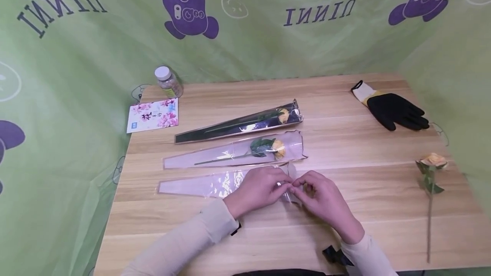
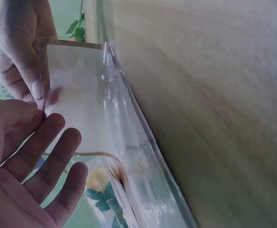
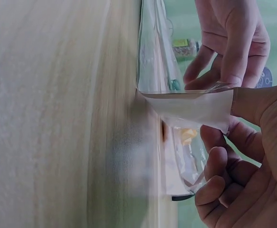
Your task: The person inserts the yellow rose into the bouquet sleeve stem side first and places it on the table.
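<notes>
Pinching clear sleeve (image 1: 220,183), fingers (image 2: 52,128) close together, purple "INNI" lettering (image 1: 320,13)

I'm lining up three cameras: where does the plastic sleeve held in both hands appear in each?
Head: the plastic sleeve lies lower middle, partly covered.
Left wrist: the sleeve starts left of centre and runs to the bottom edge.
Right wrist: the sleeve is right of centre, running to the top edge.
Shared landmark: the left hand and right hand, together at the sleeve's wide end.

There are three sleeves (image 1: 207,133) (image 1: 184,163) (image 1: 188,186), three roses (image 1: 283,116) (image 1: 278,149) (image 1: 433,161), one glove (image 1: 391,107), one jar (image 1: 169,83) and one card (image 1: 152,115).
</notes>
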Demonstrator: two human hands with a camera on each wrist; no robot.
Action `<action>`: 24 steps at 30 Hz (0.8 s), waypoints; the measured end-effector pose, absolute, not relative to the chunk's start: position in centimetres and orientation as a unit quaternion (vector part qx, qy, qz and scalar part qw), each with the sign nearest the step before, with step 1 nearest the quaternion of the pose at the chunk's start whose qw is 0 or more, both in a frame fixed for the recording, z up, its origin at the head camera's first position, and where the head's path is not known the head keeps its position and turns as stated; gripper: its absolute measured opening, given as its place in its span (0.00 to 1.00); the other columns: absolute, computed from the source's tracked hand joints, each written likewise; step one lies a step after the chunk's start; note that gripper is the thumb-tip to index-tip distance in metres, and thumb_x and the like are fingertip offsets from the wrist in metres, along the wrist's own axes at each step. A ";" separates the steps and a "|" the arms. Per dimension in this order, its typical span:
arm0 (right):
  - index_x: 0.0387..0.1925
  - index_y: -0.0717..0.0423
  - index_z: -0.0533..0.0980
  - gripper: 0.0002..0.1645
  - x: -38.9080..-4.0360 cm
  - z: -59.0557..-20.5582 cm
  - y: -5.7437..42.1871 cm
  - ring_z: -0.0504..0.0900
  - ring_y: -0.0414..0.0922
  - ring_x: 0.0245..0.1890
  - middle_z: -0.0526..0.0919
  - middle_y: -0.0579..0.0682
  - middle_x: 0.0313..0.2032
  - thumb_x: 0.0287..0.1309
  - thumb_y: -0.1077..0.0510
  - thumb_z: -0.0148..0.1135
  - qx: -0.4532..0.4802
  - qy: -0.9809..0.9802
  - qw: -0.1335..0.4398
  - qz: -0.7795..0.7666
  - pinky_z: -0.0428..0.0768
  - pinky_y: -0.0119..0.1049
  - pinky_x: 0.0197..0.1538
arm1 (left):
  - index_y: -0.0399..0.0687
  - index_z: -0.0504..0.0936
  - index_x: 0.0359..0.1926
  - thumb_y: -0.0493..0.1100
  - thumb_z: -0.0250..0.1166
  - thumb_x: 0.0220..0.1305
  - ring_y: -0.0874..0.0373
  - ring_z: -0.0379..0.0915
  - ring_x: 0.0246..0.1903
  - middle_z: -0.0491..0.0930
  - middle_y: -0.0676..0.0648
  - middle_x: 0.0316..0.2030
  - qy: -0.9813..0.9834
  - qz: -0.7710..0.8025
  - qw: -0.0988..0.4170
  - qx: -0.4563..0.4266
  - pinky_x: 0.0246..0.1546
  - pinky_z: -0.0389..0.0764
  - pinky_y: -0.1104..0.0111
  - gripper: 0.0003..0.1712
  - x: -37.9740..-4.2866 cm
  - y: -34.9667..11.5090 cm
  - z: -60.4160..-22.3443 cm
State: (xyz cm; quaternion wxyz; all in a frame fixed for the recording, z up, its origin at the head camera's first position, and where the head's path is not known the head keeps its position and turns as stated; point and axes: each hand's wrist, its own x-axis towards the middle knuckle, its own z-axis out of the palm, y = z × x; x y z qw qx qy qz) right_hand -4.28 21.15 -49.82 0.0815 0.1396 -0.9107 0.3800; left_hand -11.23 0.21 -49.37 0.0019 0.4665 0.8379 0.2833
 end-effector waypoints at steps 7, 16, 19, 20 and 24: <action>0.34 0.44 0.84 0.09 -4.4 -49.9 21.1 0.75 0.38 0.26 0.76 0.33 0.30 0.55 0.58 0.78 0.146 -0.906 0.081 0.388 0.76 0.32 0.28 | 0.56 0.90 0.47 0.47 0.66 0.70 0.67 0.81 0.45 0.87 0.59 0.43 0.846 0.299 0.015 0.440 0.43 0.78 0.76 0.09 -11.4 0.1 -49.4; 0.53 0.52 0.82 0.15 -5.3 -48.5 24.2 0.81 0.43 0.33 0.85 0.41 0.36 0.66 0.56 0.68 0.081 -0.878 -0.014 0.472 0.81 0.34 0.36 | 0.57 0.90 0.46 0.46 0.66 0.70 0.66 0.80 0.47 0.87 0.60 0.43 0.848 0.310 0.011 0.429 0.45 0.80 0.72 0.08 -11.5 -0.1 -49.6; 0.60 0.58 0.78 0.20 -5.3 -47.4 28.3 0.83 0.45 0.38 0.86 0.50 0.42 0.70 0.57 0.64 0.022 -0.868 -0.020 0.495 0.81 0.32 0.40 | 0.57 0.90 0.45 0.45 0.67 0.69 0.66 0.80 0.47 0.86 0.61 0.42 0.847 0.313 0.004 0.429 0.43 0.80 0.71 0.08 -11.5 -0.1 -49.6; 0.61 0.58 0.78 0.21 -5.1 -46.9 30.2 0.84 0.43 0.40 0.87 0.49 0.44 0.70 0.55 0.64 -0.003 -0.874 -0.016 0.486 0.81 0.30 0.41 | 0.57 0.90 0.45 0.44 0.67 0.69 0.66 0.80 0.47 0.86 0.61 0.42 0.846 0.315 0.002 0.430 0.43 0.80 0.71 0.08 -11.4 0.0 -49.5; 0.60 0.49 0.80 0.19 -2.9 -45.4 39.6 0.80 0.30 0.43 0.86 0.33 0.45 0.72 0.52 0.61 -0.108 -0.878 -0.019 0.467 0.75 0.22 0.41 | 0.56 0.90 0.45 0.43 0.67 0.68 0.67 0.80 0.46 0.86 0.61 0.41 0.842 0.322 0.000 0.433 0.41 0.79 0.73 0.08 -11.2 0.0 -49.5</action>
